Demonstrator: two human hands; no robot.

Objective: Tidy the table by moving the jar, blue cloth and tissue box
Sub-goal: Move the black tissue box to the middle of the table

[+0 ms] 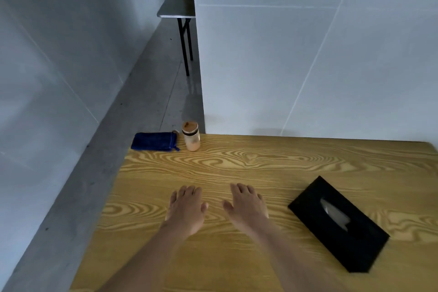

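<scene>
We take the tissue box (pixel 338 224) as our landmark: a black box lying flat on the wooden table (pixel 260 163), its long axis running diagonally from its far corner, which points toward the middle of the table, to its near corner by the table's near right side. Our right hand (pixel 246 206) lies palm down just to the left of the box, fingers straight and relaxed, gripping nothing; our left hand (pixel 187 208) lies the same way, flat and empty, one step further left of the box. The jar (pixel 191 136) stands upright well away from the box, at the table's far left corner, and the blue cloth (pixel 154 141) lies folded just beside the jar, on the side away from the box, at the table's edge. We judge that nothing has yet been picked up. The box sits nearest our right hand, which would have to turn to meet the slanted sides; the jar and cloth lie far ahead, a little closer to our left hand
</scene>
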